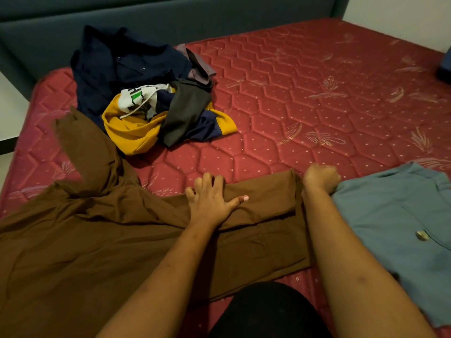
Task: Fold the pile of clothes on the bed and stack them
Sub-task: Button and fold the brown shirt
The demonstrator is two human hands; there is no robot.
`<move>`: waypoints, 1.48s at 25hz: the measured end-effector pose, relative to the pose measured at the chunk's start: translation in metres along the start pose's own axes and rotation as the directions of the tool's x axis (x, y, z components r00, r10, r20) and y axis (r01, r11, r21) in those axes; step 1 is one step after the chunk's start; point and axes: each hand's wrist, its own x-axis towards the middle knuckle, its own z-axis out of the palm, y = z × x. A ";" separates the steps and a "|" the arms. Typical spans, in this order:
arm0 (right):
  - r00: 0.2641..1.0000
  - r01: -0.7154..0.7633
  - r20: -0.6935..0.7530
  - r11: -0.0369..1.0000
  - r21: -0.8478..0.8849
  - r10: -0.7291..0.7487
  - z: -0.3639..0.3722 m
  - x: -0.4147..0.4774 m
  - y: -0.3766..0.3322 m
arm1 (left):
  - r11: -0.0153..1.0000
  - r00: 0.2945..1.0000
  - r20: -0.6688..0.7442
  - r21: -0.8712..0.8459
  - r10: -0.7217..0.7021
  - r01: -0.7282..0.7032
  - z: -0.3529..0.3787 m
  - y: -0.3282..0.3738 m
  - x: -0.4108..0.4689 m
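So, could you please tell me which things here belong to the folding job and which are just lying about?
Job: brown garment, pressed by left hand, gripped by right hand; blue shirt; pile of clothes.
Just there: mattress; headboard; dark item at far right edge.

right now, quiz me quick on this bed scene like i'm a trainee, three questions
1. True or false: the left hand lies flat on the brown garment.
2. Which thing lies right beside the right hand? A) a blue shirt B) a white towel C) a black shoe
3. Fill in: the pile of clothes sits on a ___ mattress.

Key: 1 true; 2 A; 3 red.
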 end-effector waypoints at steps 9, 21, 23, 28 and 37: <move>0.341 0.929 0.751 0.327 -0.176 -0.565 0.030 -0.087 0.048 | 0.990 0.998 -0.041 -0.125 0.055 -0.060 0.017 0.014 -0.006; 0.564 0.822 0.674 0.250 -0.512 -0.477 0.048 -0.129 -0.028 | 0.974 0.975 -0.045 0.053 -0.217 0.219 -0.032 -0.111 0.001; 0.318 0.943 0.839 0.239 -0.231 -0.442 0.090 -0.200 -0.052 | 0.938 0.929 -0.141 0.006 -0.343 0.347 -0.060 -0.162 0.005; 0.173 0.683 0.943 0.724 0.092 -0.284 0.196 -0.325 -0.069 | 0.818 0.773 -0.281 -0.289 -0.569 0.497 -0.103 -0.269 -0.004; 0.156 0.112 0.968 0.978 0.178 -0.194 0.206 -0.363 -0.099 | 0.438 0.886 0.225 -0.803 -0.406 0.405 -0.080 -0.303 -0.032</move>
